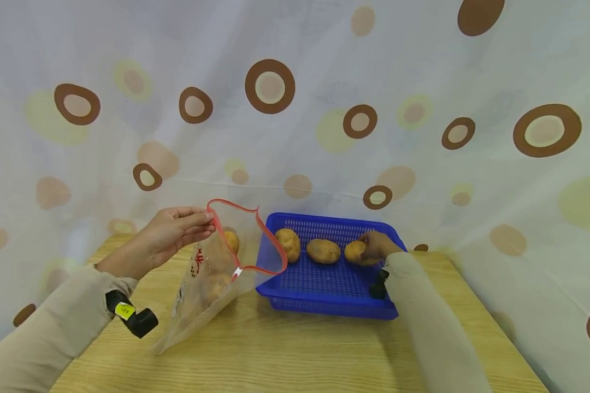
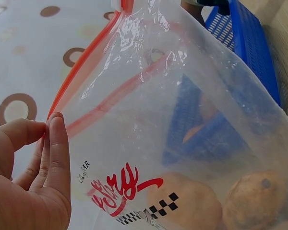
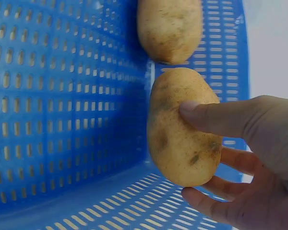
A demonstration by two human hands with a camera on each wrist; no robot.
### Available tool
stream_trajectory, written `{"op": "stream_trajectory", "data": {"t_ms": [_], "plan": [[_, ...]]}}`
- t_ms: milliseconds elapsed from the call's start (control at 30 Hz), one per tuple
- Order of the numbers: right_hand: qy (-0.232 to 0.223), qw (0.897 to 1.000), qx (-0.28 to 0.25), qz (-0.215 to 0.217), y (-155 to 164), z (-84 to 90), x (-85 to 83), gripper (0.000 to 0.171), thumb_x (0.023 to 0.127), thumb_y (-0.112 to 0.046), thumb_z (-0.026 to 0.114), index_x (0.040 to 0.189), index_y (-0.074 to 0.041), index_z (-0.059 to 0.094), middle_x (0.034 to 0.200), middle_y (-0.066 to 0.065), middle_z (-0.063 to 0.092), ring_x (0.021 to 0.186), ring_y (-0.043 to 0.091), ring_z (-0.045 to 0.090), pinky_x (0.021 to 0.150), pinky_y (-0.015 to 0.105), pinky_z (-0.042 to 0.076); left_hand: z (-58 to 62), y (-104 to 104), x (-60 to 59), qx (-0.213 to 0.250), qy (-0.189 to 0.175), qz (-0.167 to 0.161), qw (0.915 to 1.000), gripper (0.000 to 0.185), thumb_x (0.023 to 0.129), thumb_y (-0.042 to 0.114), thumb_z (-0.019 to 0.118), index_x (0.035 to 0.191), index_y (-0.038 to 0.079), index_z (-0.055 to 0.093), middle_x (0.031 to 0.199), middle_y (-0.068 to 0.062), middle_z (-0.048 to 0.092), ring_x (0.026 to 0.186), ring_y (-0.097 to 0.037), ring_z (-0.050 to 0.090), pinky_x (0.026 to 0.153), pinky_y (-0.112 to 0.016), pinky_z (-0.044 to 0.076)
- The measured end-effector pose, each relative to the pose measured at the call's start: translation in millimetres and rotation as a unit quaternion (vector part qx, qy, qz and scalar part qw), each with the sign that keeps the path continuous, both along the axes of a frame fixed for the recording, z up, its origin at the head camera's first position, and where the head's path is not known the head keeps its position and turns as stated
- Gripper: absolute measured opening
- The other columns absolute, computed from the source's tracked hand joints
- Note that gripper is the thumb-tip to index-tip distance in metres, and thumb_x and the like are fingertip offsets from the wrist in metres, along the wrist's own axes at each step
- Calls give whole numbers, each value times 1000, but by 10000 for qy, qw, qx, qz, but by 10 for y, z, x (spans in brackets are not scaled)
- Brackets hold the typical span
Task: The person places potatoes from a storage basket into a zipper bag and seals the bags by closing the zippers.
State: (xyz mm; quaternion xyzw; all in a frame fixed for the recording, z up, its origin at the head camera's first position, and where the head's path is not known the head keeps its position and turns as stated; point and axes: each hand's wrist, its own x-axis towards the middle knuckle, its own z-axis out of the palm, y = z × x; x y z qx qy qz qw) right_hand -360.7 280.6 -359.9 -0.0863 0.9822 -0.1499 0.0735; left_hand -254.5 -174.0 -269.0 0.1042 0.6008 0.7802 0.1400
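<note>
My left hand (image 1: 179,232) pinches the red zip edge of a clear zip bag (image 2: 129,110), whose mouth gapes toward the basket. Inside the bag, low down, lie potatoes (image 2: 252,201), seen through the plastic with red lettering on it. At the right end of a blue basket (image 1: 324,299), my right hand (image 3: 259,139) grips a potato (image 3: 182,127), thumb on top and fingers curled beneath. Another potato (image 3: 170,28) sits right beside it in the right wrist view. In the head view two more potatoes show, a middle one (image 1: 323,251) and a left one (image 1: 288,245) partly near the bag's rim.
A wooden table (image 1: 295,355) carries the bag and the basket. Behind it hangs a pale curtain (image 1: 305,158) with brown ring shapes. The bag's mouth overlaps the basket's left side in the head view. Black wrist cameras (image 1: 137,319) are strapped on the sleeves.
</note>
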Motion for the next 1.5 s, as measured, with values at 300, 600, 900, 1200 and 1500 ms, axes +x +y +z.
{"op": "stream_trajectory", "data": {"t_ms": [300, 600, 900, 1200, 1500], "plan": [[-52, 9988, -476, 39, -3, 278, 76, 58, 83, -13, 71, 131, 12, 49, 128, 34, 50, 116, 47, 50, 95, 53, 49, 9, 22, -19, 22, 20, -18, 10000, 6, 94, 7, 62, 93, 6, 68, 85, -4, 71, 80, -11, 69, 79, -20, 58], [-279, 9848, -1701, 217, -99, 401, 121, 60, 90, -17, 66, 139, 8, 41, 134, 36, 45, 120, 46, 49, 88, 44, 56, -12, 10, 7, -65, 8, -29, 10000, 5, 94, 9, 62, 95, 6, 66, 86, -3, 71, 82, -11, 69, 81, -20, 58], [-252, 9640, -2630, 292, -339, 738, 390, 66, 90, -23, 68, 146, -4, 38, 145, 26, 37, 121, 40, 50, 91, 48, 55, -3, 25, 3, -52, 42, -38, 10000, 6, 94, 8, 62, 98, 5, 64, 87, -3, 70, 82, -10, 69, 80, -20, 58], [-153, 9493, -3092, 553, -597, 905, 680, 65, 88, -25, 71, 145, -10, 42, 145, 19, 39, 124, 38, 49, 89, 42, 56, -29, 21, 15, -35, -9, -52, 10000, 5, 93, 8, 63, 93, 6, 67, 85, -3, 71, 81, -10, 69, 80, -21, 58], [223, 9465, -3035, 1071, -877, 1021, 934, 59, 89, -24, 71, 142, -13, 46, 141, 14, 47, 121, 39, 51, 96, 48, 51, -23, 26, 6, 62, -23, -46, 10000, 5, 93, 7, 63, 93, 6, 68, 86, -4, 71, 80, -11, 69, 80, -20, 58]]}}
